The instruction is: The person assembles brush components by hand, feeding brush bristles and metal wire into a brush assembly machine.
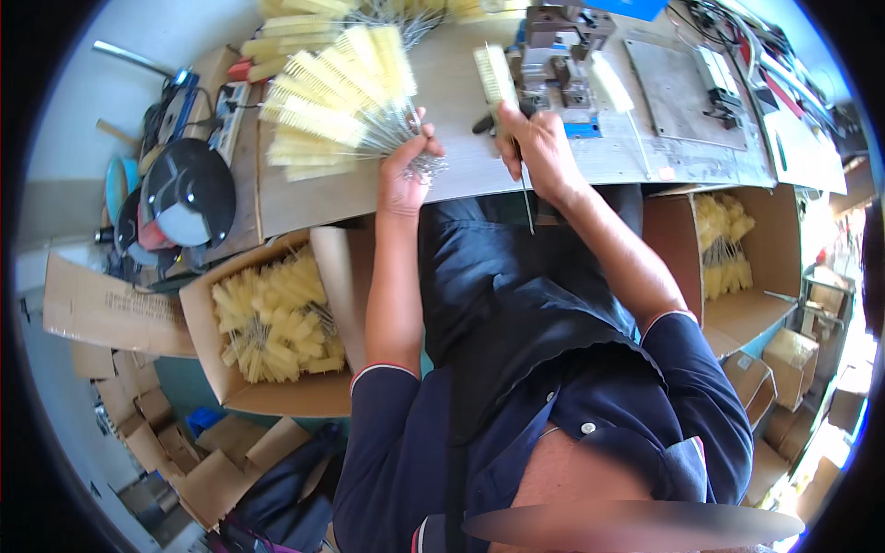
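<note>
My left hand (pixel 408 166) is closed round the twisted wire stems of a bunch of brushes (pixel 355 88). Their long cream bristle heads fan out up and to the left above the bench. In my right hand (pixel 539 152) is a single brush (pixel 496 76), its bristle head pointing away from me and its thin wire stem hanging past the bench's front edge. Just behind that hand stands a small metal machine (pixel 560 69) with a blue base. Black handle-like parts show beside my right fingers; what they belong to is partly hidden. Another brush (pixel 612 85) lies right of the machine.
More brushes (pixel 300 28) are piled at the back of the bench (pixel 452 101). Open cardboard boxes of brushes stand below it, one left (pixel 267 405) and one right (pixel 774 240). A grinder-like machine with a black disc (pixel 194 184) is at left, a metal plate (pixel 668 92) at right.
</note>
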`<action>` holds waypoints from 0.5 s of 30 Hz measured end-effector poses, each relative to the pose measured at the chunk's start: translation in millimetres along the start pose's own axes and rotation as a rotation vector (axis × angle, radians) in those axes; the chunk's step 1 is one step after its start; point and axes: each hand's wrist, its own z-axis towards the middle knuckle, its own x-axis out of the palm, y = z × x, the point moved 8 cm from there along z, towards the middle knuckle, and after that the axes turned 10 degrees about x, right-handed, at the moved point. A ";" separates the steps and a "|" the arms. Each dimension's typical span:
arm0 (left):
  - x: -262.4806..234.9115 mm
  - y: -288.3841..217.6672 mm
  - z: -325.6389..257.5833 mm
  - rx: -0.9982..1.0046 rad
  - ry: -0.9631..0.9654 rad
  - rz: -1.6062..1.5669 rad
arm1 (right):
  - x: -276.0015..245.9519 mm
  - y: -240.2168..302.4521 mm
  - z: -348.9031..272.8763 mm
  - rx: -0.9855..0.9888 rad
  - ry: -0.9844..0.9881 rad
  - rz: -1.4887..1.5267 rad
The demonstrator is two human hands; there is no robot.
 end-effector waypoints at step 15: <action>3.9 4.3 1.4 -0.012 0.009 0.102 | -48.1 -32.7 7.4 0.354 0.040 0.576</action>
